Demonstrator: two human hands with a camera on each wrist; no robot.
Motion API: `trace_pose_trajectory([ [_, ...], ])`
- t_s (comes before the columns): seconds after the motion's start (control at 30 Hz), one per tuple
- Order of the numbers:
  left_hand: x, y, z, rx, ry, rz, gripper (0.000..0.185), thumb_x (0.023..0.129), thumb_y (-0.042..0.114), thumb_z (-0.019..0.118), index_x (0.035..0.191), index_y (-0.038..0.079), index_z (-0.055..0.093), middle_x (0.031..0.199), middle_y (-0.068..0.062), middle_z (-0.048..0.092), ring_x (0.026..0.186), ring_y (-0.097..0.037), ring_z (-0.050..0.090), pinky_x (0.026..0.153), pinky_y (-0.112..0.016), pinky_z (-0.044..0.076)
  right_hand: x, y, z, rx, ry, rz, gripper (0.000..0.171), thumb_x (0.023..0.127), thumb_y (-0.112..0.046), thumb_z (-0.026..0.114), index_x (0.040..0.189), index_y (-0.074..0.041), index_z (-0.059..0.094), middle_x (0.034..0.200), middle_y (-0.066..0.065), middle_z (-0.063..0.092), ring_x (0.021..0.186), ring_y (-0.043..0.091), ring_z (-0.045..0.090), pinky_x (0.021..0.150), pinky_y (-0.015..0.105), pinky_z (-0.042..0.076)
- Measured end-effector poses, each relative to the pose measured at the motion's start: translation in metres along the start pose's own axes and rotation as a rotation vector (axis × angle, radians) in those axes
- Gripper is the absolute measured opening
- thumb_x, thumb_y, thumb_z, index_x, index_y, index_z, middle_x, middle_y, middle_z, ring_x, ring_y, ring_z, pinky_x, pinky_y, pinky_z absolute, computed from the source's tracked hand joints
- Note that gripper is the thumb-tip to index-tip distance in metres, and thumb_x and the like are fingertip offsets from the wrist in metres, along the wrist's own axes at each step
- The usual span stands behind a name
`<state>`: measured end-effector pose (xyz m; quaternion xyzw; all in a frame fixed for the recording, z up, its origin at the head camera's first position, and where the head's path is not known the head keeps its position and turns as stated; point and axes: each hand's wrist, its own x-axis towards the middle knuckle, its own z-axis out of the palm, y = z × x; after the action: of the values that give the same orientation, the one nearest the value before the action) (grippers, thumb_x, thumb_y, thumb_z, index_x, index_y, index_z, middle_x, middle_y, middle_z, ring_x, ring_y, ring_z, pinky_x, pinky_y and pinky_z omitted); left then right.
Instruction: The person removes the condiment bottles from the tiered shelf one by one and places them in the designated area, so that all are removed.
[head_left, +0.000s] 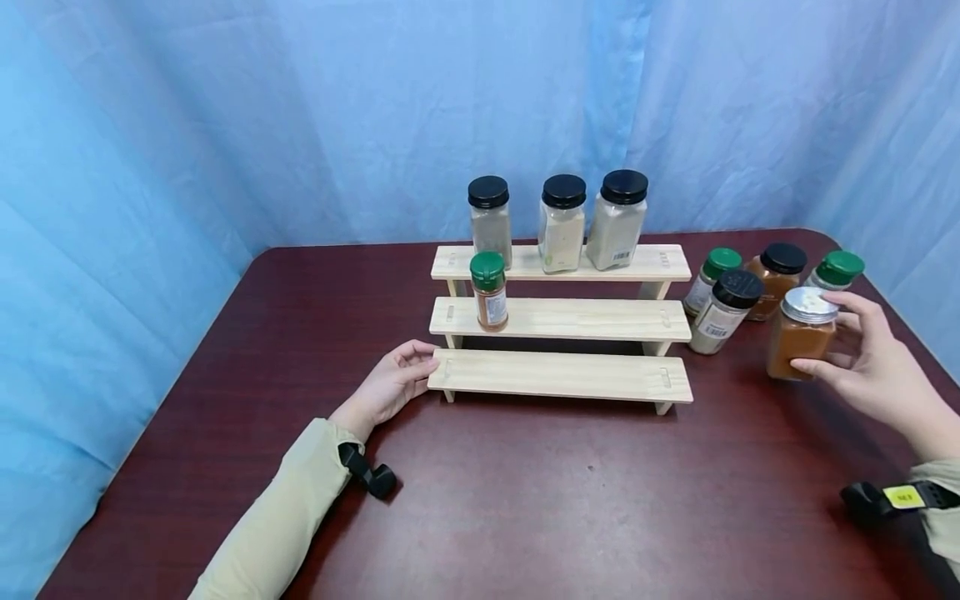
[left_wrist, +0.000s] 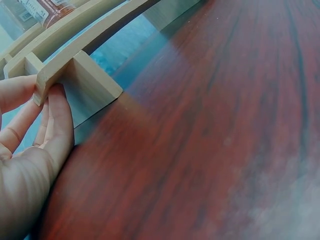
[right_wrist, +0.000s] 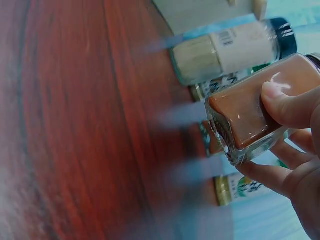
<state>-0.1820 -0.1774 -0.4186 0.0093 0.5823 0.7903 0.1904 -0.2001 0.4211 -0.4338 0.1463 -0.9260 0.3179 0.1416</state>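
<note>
A three-step wooden spice rack point(head_left: 562, 371) stands on the dark table. At the left end of its lowest step, my left hand point(head_left: 396, 379) pinches the board between thumb and fingers; the left wrist view shows this grip point(left_wrist: 37, 125) at the board's corner. My right hand point(head_left: 873, 358) holds a square glass jar of orange-brown powder point(head_left: 801, 342) with a silver lid, to the right of the rack. In the right wrist view the thumb lies across the jar's side point(right_wrist: 245, 110), fingers behind it, and its base looks lifted off the tabletop.
Three black-lidded jars point(head_left: 562, 237) stand on the top step, and a green-capped spice bottle point(head_left: 491, 304) on the middle step at left. Right of the rack stand a black-capped bottle point(head_left: 717, 321), a black-lidded brown jar point(head_left: 772, 283) and two green-capped bottles point(head_left: 701, 292). Blue curtains point(head_left: 375, 125) hang behind.
</note>
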Motion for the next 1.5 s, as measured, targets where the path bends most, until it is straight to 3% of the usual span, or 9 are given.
trace_pose_trajectory([
  [0.23, 0.001, 0.0, -0.001, -0.004, 0.0, 0.002, 0.028, 0.095, -0.008, 0.043, 0.099, 0.017, 0.055, 0.089, 0.002, 0.061, 0.08, -0.008, 0.063, 0.072, -0.021, 0.053, 0.012, -0.004, -0.001, -0.058, -0.002, 0.036, 0.102, 0.076, 0.008, 0.072, 0.15, -0.025, 0.01, 0.123, 0.031, 0.041, 0.099, -0.021, 0.035, 0.065, -0.002, 0.041],
  [0.4, 0.001, -0.001, -0.001, 0.0, 0.005, 0.001, 0.027, 0.095, -0.008, 0.043, 0.099, 0.016, 0.055, 0.089, 0.002, 0.061, 0.08, -0.008, 0.063, 0.072, -0.021, 0.053, 0.019, -0.033, -0.005, -0.06, -0.027, 0.058, 0.099, 0.076, 0.013, 0.07, 0.149, -0.017, 0.009, 0.12, 0.036, 0.041, 0.105, 0.015, 0.055, 0.067, 0.027, 0.055],
  [0.53, 0.0, -0.002, -0.001, 0.009, 0.008, -0.002, 0.027, 0.095, -0.007, 0.043, 0.1, 0.016, 0.054, 0.089, 0.002, 0.061, 0.08, -0.008, 0.063, 0.072, -0.021, 0.053, 0.02, -0.062, -0.008, -0.042, -0.046, 0.067, 0.095, 0.074, 0.018, 0.068, 0.145, -0.007, 0.01, 0.116, 0.039, 0.041, 0.094, 0.028, 0.055, 0.062, 0.023, 0.054],
  [0.63, 0.0, -0.003, 0.0, 0.016, 0.004, -0.002, 0.026, 0.095, -0.007, 0.043, 0.101, 0.016, 0.054, 0.09, 0.002, 0.061, 0.081, -0.008, 0.063, 0.073, -0.021, 0.053, 0.021, -0.064, -0.008, 0.0, -0.051, 0.069, 0.092, 0.077, 0.015, 0.068, 0.145, -0.008, 0.01, 0.117, 0.038, 0.041, 0.093, 0.001, 0.051, 0.058, -0.002, 0.04],
  [0.83, 0.002, -0.001, 0.0, 0.019, 0.008, 0.002, 0.026, 0.095, -0.007, 0.044, 0.1, 0.016, 0.054, 0.09, 0.002, 0.061, 0.081, -0.008, 0.063, 0.073, -0.021, 0.053, 0.021, -0.06, -0.003, 0.123, -0.055, -0.036, 0.09, 0.078, 0.013, 0.067, 0.143, -0.005, 0.008, 0.116, -0.002, 0.044, 0.095, -0.029, 0.033, 0.07, -0.006, 0.035],
  [1.03, 0.003, 0.0, 0.001, 0.016, 0.009, -0.003, 0.026, 0.095, -0.007, 0.044, 0.1, 0.016, 0.054, 0.09, 0.002, 0.06, 0.08, -0.008, 0.063, 0.072, -0.021, 0.053, 0.02, -0.06, 0.0, 0.103, -0.038, -0.092, 0.089, 0.077, 0.013, 0.068, 0.14, 0.0, 0.007, 0.116, 0.043, 0.04, 0.095, -0.033, 0.031, 0.074, -0.007, 0.032],
  [1.17, 0.002, 0.0, 0.001, 0.01, 0.011, -0.004, 0.026, 0.095, -0.007, 0.043, 0.099, 0.016, 0.054, 0.089, 0.002, 0.06, 0.08, -0.008, 0.063, 0.072, -0.021, 0.053, 0.019, -0.057, -0.001, 0.1, -0.032, -0.034, 0.089, 0.078, 0.012, 0.068, 0.141, -0.003, 0.006, 0.118, 0.047, 0.039, 0.09, -0.033, 0.031, 0.071, -0.007, 0.033],
  [1.37, 0.001, 0.0, 0.001, 0.0, 0.013, 0.001, 0.027, 0.095, -0.008, 0.043, 0.099, 0.016, 0.055, 0.089, 0.002, 0.061, 0.08, -0.008, 0.063, 0.072, -0.021, 0.053, 0.021, -0.036, -0.003, -0.054, -0.031, 0.067, 0.094, 0.079, 0.001, 0.072, 0.144, -0.011, 0.005, 0.128, 0.042, 0.037, 0.111, 0.045, 0.056, 0.074, 0.018, 0.052],
  [1.5, 0.0, 0.001, 0.001, -0.001, 0.004, 0.004, 0.027, 0.095, -0.008, 0.043, 0.099, 0.016, 0.055, 0.089, 0.002, 0.061, 0.08, -0.008, 0.063, 0.072, -0.021, 0.053, 0.02, -0.026, -0.003, -0.1, -0.023, 0.094, 0.094, 0.079, -0.005, 0.071, 0.147, -0.016, 0.007, 0.131, 0.04, 0.036, 0.118, 0.039, 0.054, 0.076, 0.017, 0.051],
])
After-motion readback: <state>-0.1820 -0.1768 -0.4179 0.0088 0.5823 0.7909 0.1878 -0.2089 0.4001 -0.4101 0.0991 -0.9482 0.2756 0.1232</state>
